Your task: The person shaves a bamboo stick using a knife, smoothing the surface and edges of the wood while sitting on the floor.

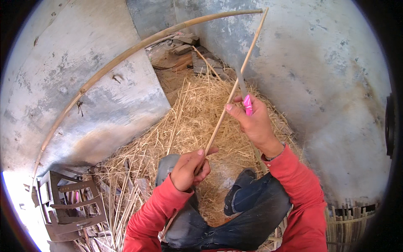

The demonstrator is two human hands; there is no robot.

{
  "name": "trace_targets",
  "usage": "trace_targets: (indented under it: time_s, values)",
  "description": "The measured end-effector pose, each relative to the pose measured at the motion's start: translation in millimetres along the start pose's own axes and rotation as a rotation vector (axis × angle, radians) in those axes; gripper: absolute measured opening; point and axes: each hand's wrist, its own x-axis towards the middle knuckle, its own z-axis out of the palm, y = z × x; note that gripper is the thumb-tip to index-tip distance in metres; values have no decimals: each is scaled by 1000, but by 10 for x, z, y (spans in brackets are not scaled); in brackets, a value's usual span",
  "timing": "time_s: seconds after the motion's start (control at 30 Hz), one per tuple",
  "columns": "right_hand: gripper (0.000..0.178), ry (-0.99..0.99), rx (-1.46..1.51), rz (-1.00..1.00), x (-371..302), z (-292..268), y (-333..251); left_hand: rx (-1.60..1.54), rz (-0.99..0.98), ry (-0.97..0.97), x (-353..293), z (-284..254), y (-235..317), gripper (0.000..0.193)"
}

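Note:
A long, thin bamboo strip (217,126) runs slantwise up and away in front of me. My left hand (189,168) is closed around its lower part, with one finger stretched out past it. In my right hand (258,124) is a knife (248,106) with a pink handle, its narrow blade pointing up and away. The blade lies against or just behind the strip, and I cannot tell whether it is cutting in. My right thumb rests on or right beside the strip. Below my left hand, the strip's lower end passes by my leg.
Bamboo shavings (201,101) cover the floor before my feet. A long, curved bamboo pole (113,63) arches across the left. A brown slatted frame (79,206) stands lower left among loose strips. Bricks (184,40) lie far back; slatted basketwork (348,229) is lower right. Walls (336,84) close in both sides.

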Motion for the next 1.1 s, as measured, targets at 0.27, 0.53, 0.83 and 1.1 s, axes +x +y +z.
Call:
trace_targets:
  time_s: [0.27,0.53,0.83,1.1]
  values:
    - [24,31,-162,1,-258,-235,-115,-122,-75,-218,-108,148,-128,64]
    - [21,415,39,-184,-431,-565,-64,63,-56,-251,-844,285,-563,51]
    - [39,504,273,-33,-1972,-655,175,369,153,-39,-1534,599,-1130,39]
    - [30,103,-303,10,-2796,-616,-66,449,226,106,-1585,756,-1143,37]
